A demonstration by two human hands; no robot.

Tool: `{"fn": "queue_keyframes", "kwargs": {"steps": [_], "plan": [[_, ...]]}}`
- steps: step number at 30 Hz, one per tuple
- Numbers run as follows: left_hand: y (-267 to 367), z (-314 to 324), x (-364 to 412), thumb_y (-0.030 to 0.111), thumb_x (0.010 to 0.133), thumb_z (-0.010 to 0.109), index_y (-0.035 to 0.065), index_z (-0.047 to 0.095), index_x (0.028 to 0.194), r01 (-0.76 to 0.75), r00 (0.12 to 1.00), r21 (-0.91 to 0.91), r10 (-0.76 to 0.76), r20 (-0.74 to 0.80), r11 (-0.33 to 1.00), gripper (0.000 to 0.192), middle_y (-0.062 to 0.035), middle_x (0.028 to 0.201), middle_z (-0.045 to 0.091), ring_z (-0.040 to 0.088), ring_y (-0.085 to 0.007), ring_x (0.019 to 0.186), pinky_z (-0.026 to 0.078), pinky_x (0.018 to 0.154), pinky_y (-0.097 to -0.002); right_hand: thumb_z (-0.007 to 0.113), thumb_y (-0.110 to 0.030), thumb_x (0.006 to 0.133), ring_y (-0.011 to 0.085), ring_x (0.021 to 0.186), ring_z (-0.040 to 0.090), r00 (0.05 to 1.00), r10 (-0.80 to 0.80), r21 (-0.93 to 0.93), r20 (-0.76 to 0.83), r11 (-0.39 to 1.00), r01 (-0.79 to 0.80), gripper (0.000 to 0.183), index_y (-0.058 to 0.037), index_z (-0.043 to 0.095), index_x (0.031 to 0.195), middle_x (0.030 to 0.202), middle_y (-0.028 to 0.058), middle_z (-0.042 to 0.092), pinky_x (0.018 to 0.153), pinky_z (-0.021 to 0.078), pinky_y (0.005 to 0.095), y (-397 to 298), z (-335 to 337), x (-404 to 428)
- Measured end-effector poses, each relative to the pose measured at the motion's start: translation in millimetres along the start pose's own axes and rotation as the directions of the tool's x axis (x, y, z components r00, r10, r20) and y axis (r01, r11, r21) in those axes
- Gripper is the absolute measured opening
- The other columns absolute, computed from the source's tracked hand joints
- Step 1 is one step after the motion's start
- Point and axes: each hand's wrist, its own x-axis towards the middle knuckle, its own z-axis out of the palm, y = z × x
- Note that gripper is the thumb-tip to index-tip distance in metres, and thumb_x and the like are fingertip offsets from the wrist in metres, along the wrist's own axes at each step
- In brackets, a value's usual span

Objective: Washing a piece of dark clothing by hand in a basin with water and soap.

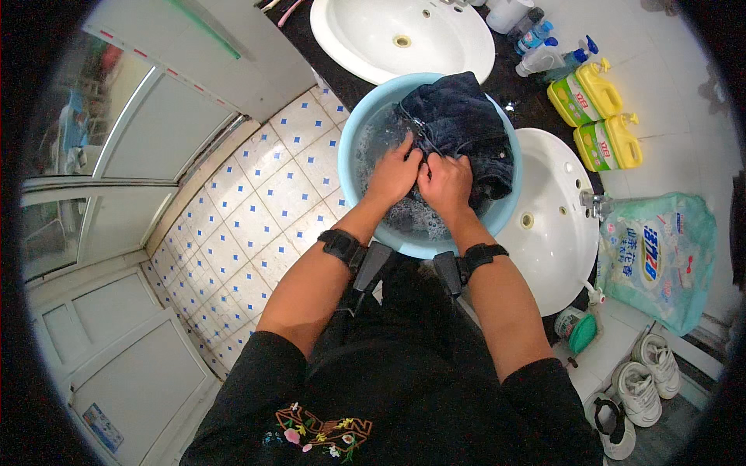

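A light blue plastic basin point(356, 195) holds soapy water and a dark navy garment point(460, 116), bunched up with its far part rising above the water. My left hand point(396, 172) pinches the near edge of the cloth, its index finger stretched forward. Close beside it, my right hand point(447, 180) is curled into a fist around the same edge. The cloth inside both grips is mostly hidden by the fingers. Suds point(422, 218) float below my wrists, each of which wears a black strap.
White washbasins lie beyond point(349, 35) and right of the tub point(548, 250), set in a dark countertop point(309, 46). Yellow detergent jugs point(609, 143), pump bottles point(574, 61) and a laundry powder bag point(658, 262) line the wall. White sneakers point(638, 393) sit lower right.
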Motion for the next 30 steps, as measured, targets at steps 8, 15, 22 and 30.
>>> {"fn": "queue_keyframes", "kwargs": {"steps": [8, 15, 22, 30], "plan": [[-4.5, -18.5, 16.1, 0.022, 0.086, 0.060, 0.0032, 0.067, 0.100, -0.071, 0.964, -0.323, -0.018, -0.264, 0.944, 0.024, -0.0148, 0.084, 0.067, 0.064, -0.0247, 0.075, 0.048, 0.072, -0.0344, 0.060, -0.027, 0.079, 0.0353, 0.066, 0.058, 0.979, 0.145, 0.079, 0.145, 0.984, -0.157, 0.028, -0.0045, 0.058, 0.061, 0.065, 0.0170, 0.060, 0.069, 0.0408, 0.0465, -5.1, -20.2, -7.1], [9.3, -17.7, 38.2, 0.012, 0.080, 0.070, 0.0003, 0.067, 0.089, -0.239, 0.901, -0.037, 0.208, -0.380, 0.970, 0.015, -0.0152, 0.075, 0.065, 0.064, -0.0276, 0.070, 0.049, 0.067, -0.0365, 0.060, -0.028, 0.080, 0.0366, 0.068, 0.058, 0.974, 0.146, 0.143, 0.172, 0.975, -0.172, 0.032, -0.0030, 0.058, 0.060, 0.066, 0.0186, 0.060, 0.070, 0.0402, 0.0462, -2.9, -18.1, -10.0], [3.6, -12.4, 35.0, 0.015, 0.085, 0.064, -0.0016, 0.066, 0.083, -0.275, 0.808, 0.024, 0.245, -0.535, 0.961, 0.017, -0.0190, 0.078, 0.066, 0.064, -0.0367, 0.075, 0.049, 0.070, -0.0419, 0.062, -0.026, 0.079, 0.0367, 0.067, 0.058, 0.987, 0.125, 0.175, 0.104, 0.974, -0.142, 0.030, -0.0037, 0.058, 0.060, 0.065, 0.0181, 0.060, 0.070, 0.0406, 0.0468, -2.7, -18.2, -7.2], [4.3, -15.2, 32.0, 0.014, 0.087, 0.061, -0.0011, 0.063, 0.084, -0.238, 0.824, -0.130, 0.129, -0.552, 0.963, 0.016, -0.0169, 0.080, 0.066, 0.064, -0.0323, 0.073, 0.050, 0.069, -0.0394, 0.064, -0.023, 0.081, 0.0373, 0.063, 0.054, 0.984, 0.119, 0.254, 0.133, 0.955, -0.150, 0.031, 0.0000, 0.055, 0.062, 0.062, 0.0178, 0.056, 0.072, 0.0393, 0.0449, 2.1, -18.9, -4.0]]}}
